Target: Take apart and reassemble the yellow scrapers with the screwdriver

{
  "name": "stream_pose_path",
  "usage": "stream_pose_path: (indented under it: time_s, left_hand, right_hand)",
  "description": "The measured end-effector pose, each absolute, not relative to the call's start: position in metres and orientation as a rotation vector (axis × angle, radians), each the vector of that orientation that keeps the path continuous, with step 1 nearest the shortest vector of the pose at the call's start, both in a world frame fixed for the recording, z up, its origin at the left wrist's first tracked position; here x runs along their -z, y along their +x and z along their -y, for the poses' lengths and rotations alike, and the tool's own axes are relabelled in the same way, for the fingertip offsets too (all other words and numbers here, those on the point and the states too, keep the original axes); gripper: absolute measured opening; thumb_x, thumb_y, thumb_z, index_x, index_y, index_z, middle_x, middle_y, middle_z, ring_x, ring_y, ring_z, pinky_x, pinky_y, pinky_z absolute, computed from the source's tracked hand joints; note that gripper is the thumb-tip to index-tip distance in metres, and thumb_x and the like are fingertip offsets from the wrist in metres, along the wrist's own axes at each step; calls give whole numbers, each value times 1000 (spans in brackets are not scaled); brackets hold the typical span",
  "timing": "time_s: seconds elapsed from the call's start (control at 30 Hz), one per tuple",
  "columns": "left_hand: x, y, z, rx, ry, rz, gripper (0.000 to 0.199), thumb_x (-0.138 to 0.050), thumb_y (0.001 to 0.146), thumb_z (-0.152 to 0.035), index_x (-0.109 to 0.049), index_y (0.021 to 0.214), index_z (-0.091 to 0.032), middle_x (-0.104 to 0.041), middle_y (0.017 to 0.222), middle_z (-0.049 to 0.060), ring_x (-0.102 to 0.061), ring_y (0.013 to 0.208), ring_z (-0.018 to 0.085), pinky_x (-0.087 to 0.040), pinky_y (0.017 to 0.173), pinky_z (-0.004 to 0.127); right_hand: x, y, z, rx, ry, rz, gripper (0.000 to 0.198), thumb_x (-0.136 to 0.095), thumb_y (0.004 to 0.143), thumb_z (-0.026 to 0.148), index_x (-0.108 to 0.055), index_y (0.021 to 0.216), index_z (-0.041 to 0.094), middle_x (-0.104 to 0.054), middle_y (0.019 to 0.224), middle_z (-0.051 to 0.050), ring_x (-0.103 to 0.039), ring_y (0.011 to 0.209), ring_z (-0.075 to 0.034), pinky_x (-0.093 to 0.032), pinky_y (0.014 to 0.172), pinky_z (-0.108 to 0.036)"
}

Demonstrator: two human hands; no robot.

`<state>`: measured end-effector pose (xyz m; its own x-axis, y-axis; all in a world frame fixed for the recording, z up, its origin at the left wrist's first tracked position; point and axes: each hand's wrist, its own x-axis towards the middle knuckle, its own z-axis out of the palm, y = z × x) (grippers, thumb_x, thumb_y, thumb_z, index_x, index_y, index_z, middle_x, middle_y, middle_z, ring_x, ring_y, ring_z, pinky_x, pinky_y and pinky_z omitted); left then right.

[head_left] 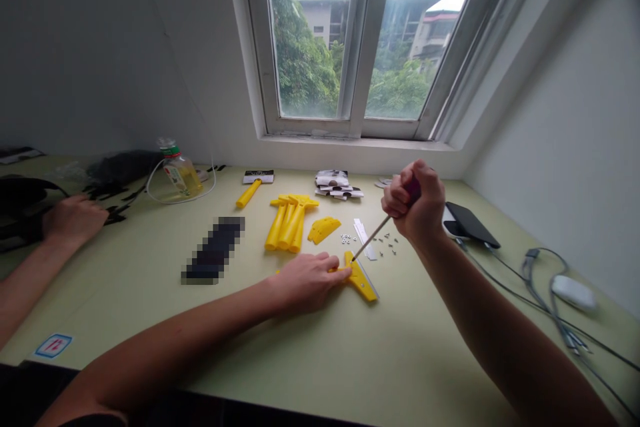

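A yellow scraper (pixel 364 282) with a metal blade along its edge lies on the table, and my left hand (pixel 307 280) is closed on its handle, pressing it down. My right hand (pixel 417 203) grips a screwdriver (pixel 373 237) whose tip meets the scraper head near a screw. Behind the scraper are loose blades (pixel 361 233), small nuts (pixel 346 239) and several screws (pixel 387 240). Yellow cover plates (pixel 324 229) sit left of the nuts, and several yellow scraper handles (pixel 287 227) are piled beside them.
At the back are a scraper in a cover (pixel 250 195) and a stack of printed cards (pixel 336 183). A bottle (pixel 180 173) stands back left, near another person's hand (pixel 75 220). To the right are a black device (pixel 473 223), cables (pixel 537 293) and a white mouse (pixel 574 292).
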<state>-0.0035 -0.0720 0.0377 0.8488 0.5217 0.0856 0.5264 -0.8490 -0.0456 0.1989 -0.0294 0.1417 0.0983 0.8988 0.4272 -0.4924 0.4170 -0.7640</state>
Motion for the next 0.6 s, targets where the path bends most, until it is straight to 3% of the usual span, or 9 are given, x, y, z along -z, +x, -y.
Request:
stream_pose_path:
  time_s: [0.43,0.6]
  left_hand:
    - [-42,-2,72,52,-2972,825,43,-44,93,-23,-47,136,-22,-60,100,9,-58,86,22,-50,68,33]
    - [-43,-2,72,26,-2968,808,44,-45,92,-23,-46,136,-23,-60,101,9,-59,87,22,-50,69,32]
  right_hand:
    - [-132,195,26,-981,-573,990,45,-66,79,54,-40,62,22,-34,43,10,-28,31,-4,-21,29,-18]
    - [-134,196,32,-1104,-500,1049,43,-66,78,51,-40,60,22,-33,41,9,-24,30,-4,-18,28,-18]
